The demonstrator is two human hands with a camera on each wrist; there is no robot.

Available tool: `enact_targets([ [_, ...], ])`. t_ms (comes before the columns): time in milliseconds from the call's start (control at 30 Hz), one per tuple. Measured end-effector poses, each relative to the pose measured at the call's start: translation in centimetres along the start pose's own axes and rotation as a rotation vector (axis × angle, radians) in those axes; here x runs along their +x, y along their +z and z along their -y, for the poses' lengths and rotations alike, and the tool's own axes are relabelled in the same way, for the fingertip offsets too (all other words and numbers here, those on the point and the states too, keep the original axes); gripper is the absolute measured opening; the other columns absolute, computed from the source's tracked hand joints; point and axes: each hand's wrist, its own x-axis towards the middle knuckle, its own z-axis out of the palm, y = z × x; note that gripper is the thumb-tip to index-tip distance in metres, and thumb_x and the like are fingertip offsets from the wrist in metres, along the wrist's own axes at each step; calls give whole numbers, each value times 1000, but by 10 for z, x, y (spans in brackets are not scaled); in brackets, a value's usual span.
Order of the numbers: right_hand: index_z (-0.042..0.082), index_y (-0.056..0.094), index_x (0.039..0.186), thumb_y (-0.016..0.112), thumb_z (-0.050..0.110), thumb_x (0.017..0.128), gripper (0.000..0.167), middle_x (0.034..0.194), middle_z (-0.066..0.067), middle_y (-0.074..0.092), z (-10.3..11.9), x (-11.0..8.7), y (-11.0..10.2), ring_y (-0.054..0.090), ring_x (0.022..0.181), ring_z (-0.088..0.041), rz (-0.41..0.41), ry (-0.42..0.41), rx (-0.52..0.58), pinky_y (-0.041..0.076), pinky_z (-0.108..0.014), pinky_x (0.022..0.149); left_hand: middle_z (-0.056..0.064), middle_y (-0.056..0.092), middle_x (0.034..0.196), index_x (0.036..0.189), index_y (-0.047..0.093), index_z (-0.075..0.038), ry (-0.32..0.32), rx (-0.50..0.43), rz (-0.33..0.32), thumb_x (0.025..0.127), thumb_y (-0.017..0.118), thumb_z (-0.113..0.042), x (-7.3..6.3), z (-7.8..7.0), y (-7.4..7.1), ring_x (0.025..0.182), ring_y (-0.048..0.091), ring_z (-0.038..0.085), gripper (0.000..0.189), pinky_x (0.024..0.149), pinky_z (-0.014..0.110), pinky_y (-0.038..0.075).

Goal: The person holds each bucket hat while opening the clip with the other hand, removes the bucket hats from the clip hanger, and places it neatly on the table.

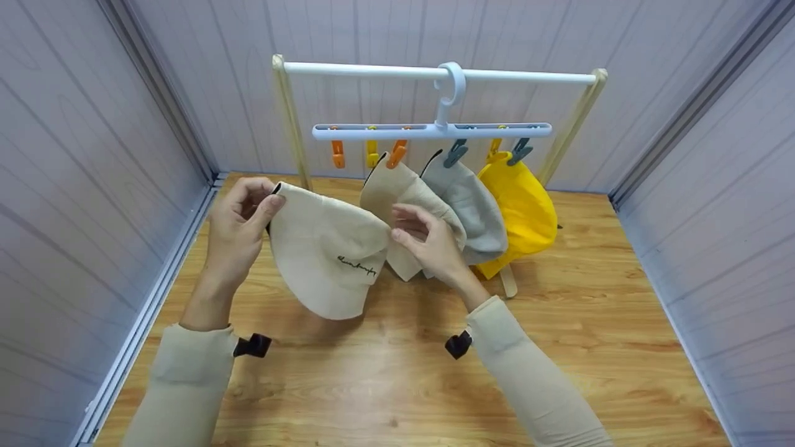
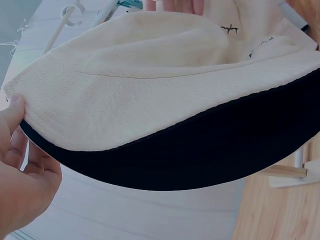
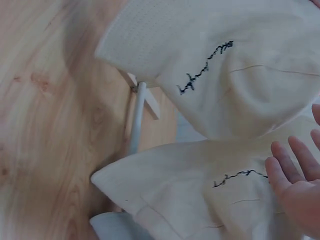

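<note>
Room: pale wall panels (image 1: 217, 37) round a wood-grained worktop (image 1: 372, 397).
Left hand (image 1: 239, 226): thumb and fingers pinch the brim edge of a cream hat (image 1: 317, 248).
Right hand (image 1: 435, 245): relaxed, fingers loosely bent, beside the crown; whether its fingertips touch the cloth, I cannot tell.
Cream hat: raised above the worktop, left of the hanging row, dark lettering (image 1: 357, 266) on its side.
Hanging row: second cream hat (image 1: 380, 192) under an orange clip (image 1: 397, 154), grey hat (image 1: 475, 205) under a grey-blue clip (image 1: 456, 155), yellow hat (image 1: 522, 205) under two clips.
Hanger (image 1: 385, 131): white, hooked over a white rail (image 1: 528, 76).
Left wrist view: shows the brim's broad black underside (image 2: 180, 155); the head view gives merely a thin dark edge.
Right wrist view: shows dark stitching (image 3: 242, 176) on the second cream hat, covered in the head view.
Cut off: the right hand by the right wrist frame's edge; only its fingertips enter the left wrist view, at the top.
Hard to read: the lettering, in every view.
</note>
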Motion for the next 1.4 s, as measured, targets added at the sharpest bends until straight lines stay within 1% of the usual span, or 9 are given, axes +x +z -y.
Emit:
enact_targets([
  [200,-4,61,141,73,4,100,45,138,-22,65,-16,-8,7,63,129,-35,20,-5,37,50,-51,113,6,65,96,113,65,6,-10,-7,-4,101,73,-12,-2,-1,0,83,59,18,22,70,29,50],
  [400,-5,62,139,74,1,98,43,133,-20,68,-28,-11,13,65,125,-33,7,26,78,51,-49,112,5,65,97,113,66,4,-17,-11,-10,101,73,-13,-3,-1,-1,82,58,18,22,69,29,50],
  [733,-4,65,135,75,3,97,40,131,-19,69,-47,-11,22,66,124,-34,-4,92,24,52,-46,111,6,64,97,110,66,3,-23,-91,-17,101,72,-8,-5,1,-3,83,56,18,16,69,24,47],
  [867,-2,66,134,75,3,97,38,126,-17,72,-54,-13,26,68,121,-30,-23,142,-18,55,-42,108,6,64,98,111,66,2,-26,-87,-15,101,72,-10,-6,2,-4,84,56,18,17,70,24,47],
  [967,-1,67,133,73,2,98,36,125,-17,73,-56,-14,30,69,119,-31,-51,180,-12,55,-39,106,6,62,98,112,66,2,-30,-82,-21,101,72,-12,-7,2,-5,84,56,19,18,70,24,48],
  [1033,-2,67,133,71,1,99,34,125,-18,73,-57,-15,32,68,119,-30,-63,215,12,55,-37,104,6,62,98,112,66,2,-33,-81,-29,101,73,-12,-7,2,-6,85,55,19,19,69,24,48],
  [1200,-6,64,133,69,5,101,34,121,-18,72,-60,-20,40,69,113,-27,-54,363,153,59,-32,95,7,61,99,112,65,1,-36,-74,-38,102,72,-14,-8,1,-7,86,55,20,20,69,24,48],
  [1300,-8,63,132,67,4,101,34,115,-17,72,-62,-22,45,70,105,-24,-43,420,237,61,-38,94,7,61,100,113,65,1,-34,-69,-37,102,72,-14,-8,2,-7,87,55,21,20,69,24,48],
  [1400,-10,62,129,66,0,100,31,108,-13,72,-64,-22,49,70,100,-19,-52,436,307,57,-51,102,7,62,101,113,65,1,-35,-71,-41,102,71,-15,-8,3,-9,88,55,21,20,70,25,48],
])
